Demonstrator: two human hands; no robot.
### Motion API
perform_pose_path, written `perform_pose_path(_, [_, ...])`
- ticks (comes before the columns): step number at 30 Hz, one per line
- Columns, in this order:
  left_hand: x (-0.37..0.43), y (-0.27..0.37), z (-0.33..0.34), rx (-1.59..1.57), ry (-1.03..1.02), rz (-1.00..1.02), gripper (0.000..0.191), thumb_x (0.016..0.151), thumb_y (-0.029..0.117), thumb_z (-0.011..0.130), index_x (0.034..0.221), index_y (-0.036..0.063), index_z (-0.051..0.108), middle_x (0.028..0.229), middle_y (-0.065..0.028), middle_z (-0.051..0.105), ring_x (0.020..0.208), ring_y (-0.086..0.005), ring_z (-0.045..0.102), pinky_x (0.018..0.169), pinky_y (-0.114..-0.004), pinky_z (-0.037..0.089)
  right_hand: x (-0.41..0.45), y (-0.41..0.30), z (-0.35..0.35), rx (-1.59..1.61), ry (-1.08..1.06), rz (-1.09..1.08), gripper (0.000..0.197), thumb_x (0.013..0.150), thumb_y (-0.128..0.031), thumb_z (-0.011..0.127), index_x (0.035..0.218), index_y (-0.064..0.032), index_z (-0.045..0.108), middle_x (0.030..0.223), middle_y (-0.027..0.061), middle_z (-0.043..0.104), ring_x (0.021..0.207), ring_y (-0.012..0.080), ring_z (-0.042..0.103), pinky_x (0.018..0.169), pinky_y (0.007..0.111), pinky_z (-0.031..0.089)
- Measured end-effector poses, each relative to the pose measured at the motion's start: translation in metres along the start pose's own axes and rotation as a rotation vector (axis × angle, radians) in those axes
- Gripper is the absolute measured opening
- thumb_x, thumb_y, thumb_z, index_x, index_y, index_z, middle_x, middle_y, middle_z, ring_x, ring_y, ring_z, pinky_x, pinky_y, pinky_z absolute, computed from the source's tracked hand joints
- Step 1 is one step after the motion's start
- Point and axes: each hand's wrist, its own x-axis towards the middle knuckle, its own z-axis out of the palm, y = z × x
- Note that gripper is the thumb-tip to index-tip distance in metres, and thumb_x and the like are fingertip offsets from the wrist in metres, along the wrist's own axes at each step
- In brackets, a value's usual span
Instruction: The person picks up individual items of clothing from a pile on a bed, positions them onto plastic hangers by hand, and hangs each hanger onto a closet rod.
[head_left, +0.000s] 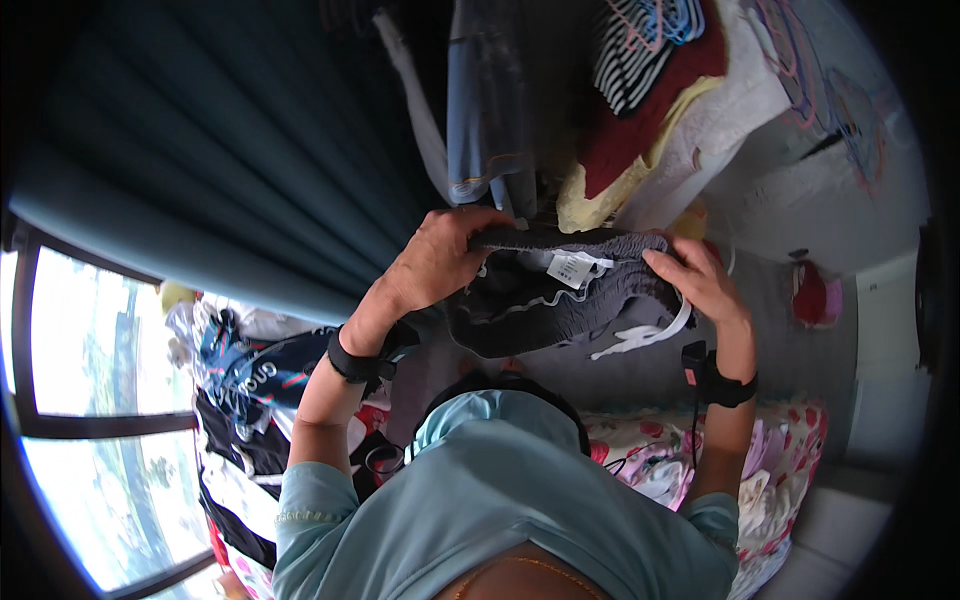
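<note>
Between both hands a dark grey garment (517, 330) with an elastic waistband is stretched out, its opening facing up towards me. My left hand (442, 259) grips the waistband at one end, fingers curled over the edge. At the other end my right hand (697, 274) pinches the gathered elastic, the thumb lying on top. Inside the waistband shows a white care label (570, 268) that bears small writing. A white drawstring (645, 335) dangles from the garment below my right hand. The lower part of the garment is hidden behind the waistband.
Blue jeans (484, 112) and a dark red garment (656, 105) hang ahead. Several plastic hangers (667, 22) are above. A teal curtain (225, 150) fills the left, beside a window (105, 337). Clothes (255, 367) are heaped at left; a floral cloth (637, 431) lies behind at right.
</note>
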Motion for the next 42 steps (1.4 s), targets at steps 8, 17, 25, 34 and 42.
perform_pose_path(8, [0.022, 0.013, -0.025, 0.02, -0.177, 0.086, 0.033, 0.072, -0.006, 0.058, 0.104, 0.0038, 0.061, 0.095, -0.0118, 0.063, 0.088, -0.0227, 0.062, 0.077, -0.033, 0.048, -0.011, -0.022, -0.006, -0.104, 0.063, 0.07, 0.023, 0.089, -0.021, 0.055, 0.092, 0.0015, 0.058, 0.07, -0.0031, 0.049, 0.065, 0.0033, 0.043, 0.058, 0.02, 0.039])
perform_pose_path(17, [0.024, 0.009, -0.03, 0.136, 0.011, 0.114, 0.028, 0.075, -0.005, 0.058, 0.101, 0.0047, 0.06, 0.097, -0.0137, 0.062, 0.088, -0.03, 0.061, 0.076, -0.034, 0.048, 0.002, -0.003, -0.025, -0.47, 0.156, -0.218, 0.025, 0.077, -0.002, 0.053, 0.101, 0.0019, 0.057, 0.087, 0.014, 0.063, 0.081, 0.0192, 0.059, 0.074, 0.028, 0.045])
perform_pose_path(25, [0.027, 0.025, -0.051, 0.253, 0.092, 0.107, 0.025, 0.081, -0.001, 0.057, 0.104, 0.0061, 0.063, 0.097, -0.0088, 0.064, 0.093, -0.0222, 0.061, 0.084, -0.031, 0.047, 0.008, -0.019, -0.076, -0.447, 0.117, -0.2, 0.033, 0.07, 0.006, 0.05, 0.102, 0.0002, 0.058, 0.094, 0.0163, 0.062, 0.087, 0.0291, 0.062, 0.079, 0.033, 0.045])
perform_pose_path(34, [0.033, 0.001, -0.089, 0.424, 0.247, -0.079, 0.039, 0.074, -0.012, 0.044, 0.102, 0.0055, 0.064, 0.089, -0.0114, 0.066, 0.085, -0.0216, 0.064, 0.083, -0.029, 0.048, 0.003, -0.006, -0.115, -0.577, 0.545, -0.277, 0.035, 0.072, -0.001, 0.056, 0.107, -0.0092, 0.058, 0.09, 0.0105, 0.059, 0.075, 0.0249, 0.059, 0.067, 0.032, 0.045])
perform_pose_path(42, [0.028, 0.014, -0.093, 0.451, 0.162, -0.01, 0.03, 0.078, -0.005, 0.049, 0.103, 0.0026, 0.063, 0.091, -0.0139, 0.065, 0.086, -0.0248, 0.063, 0.08, -0.031, 0.047, 0.003, -0.015, -0.123, -0.219, 0.564, -0.151, 0.03, 0.078, 0.0, 0.05, 0.107, -0.0022, 0.057, 0.09, 0.0054, 0.061, 0.069, 0.0098, 0.055, 0.061, 0.026, 0.045])
